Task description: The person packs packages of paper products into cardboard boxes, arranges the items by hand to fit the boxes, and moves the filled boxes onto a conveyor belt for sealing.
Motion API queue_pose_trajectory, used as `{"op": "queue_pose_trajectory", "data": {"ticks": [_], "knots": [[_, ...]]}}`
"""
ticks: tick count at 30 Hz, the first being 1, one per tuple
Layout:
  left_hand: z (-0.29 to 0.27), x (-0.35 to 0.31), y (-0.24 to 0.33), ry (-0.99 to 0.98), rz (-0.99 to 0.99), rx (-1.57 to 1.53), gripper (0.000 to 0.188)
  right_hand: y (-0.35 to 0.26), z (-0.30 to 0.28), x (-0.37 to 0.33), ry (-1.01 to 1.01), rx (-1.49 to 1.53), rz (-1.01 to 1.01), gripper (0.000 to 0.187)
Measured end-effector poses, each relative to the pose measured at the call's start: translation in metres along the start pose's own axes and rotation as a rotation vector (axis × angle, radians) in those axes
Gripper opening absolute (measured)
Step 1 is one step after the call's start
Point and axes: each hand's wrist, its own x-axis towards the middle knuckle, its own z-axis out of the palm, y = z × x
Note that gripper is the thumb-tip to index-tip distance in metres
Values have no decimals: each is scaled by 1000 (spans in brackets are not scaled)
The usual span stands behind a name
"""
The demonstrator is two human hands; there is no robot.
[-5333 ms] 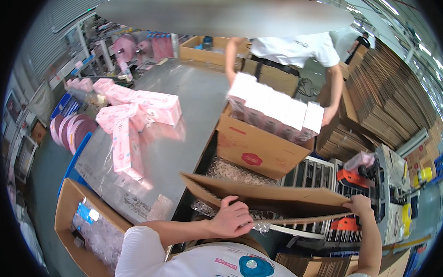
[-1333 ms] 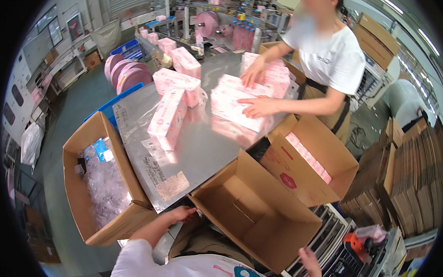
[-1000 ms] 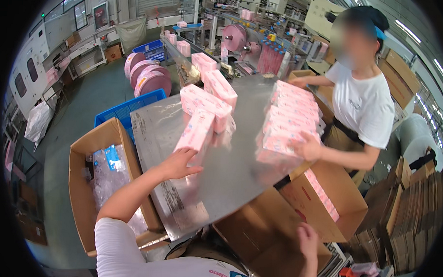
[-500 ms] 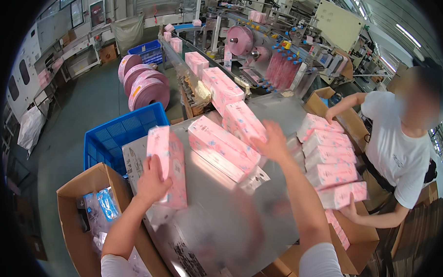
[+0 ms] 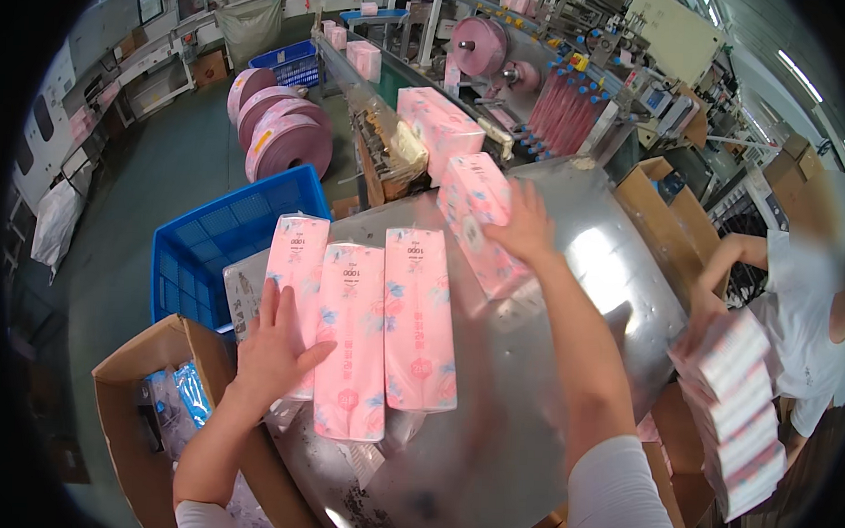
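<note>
Three pink plastic-wrapped tissue packs lie almost side by side on the metal table: a left pack (image 5: pixel 302 250), a middle pack (image 5: pixel 349 355) and a right pack (image 5: pixel 421 310). My left hand (image 5: pixel 275 352) rests on the left pack with fingers spread and the thumb reaching toward the middle one. Farther off, my right hand (image 5: pixel 526 229) is laid along the right side of another tissue pack (image 5: pixel 475 215), fingers stretched and thumb against it. That pack sits at the conveyor's end, touching a further tissue pack (image 5: pixel 437 125) behind it.
More packs (image 5: pixel 363 59) stand on the conveyor. A blue crate (image 5: pixel 191 228) and an open carton (image 5: pixel 129 412) are at the left. On the right, a co-worker (image 5: pixel 803 296) holds a stack of packs (image 5: pixel 738 415) over another carton (image 5: pixel 681 459). Pink film rolls (image 5: pixel 292 148) stand on the floor.
Three packs now lie in a row near my left hand, which has spread open. My right hand is on a pack nearer the conveyor. The co-worker has lifted the stack off the table.
</note>
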Motion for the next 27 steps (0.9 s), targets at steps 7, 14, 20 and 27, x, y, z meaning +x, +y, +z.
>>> {"op": "queue_pose_trajectory", "data": {"ticks": [7, 14, 20, 27], "knots": [[2, -6, -12, -9, -49, 38, 93, -24, -14, -91, -493, 71, -5, 86], [7, 16, 0, 80, -18, -51, 94, -8, 10, 30, 129, -261, -25, 84], [14, 28, -9, 111, 6, -337, 97, 24, 4, 23, -224, -83, 327, 99], [25, 59, -88, -725, -364, -1290, 76, 64, -56, -105, -961, 782, 451, 73]]}}
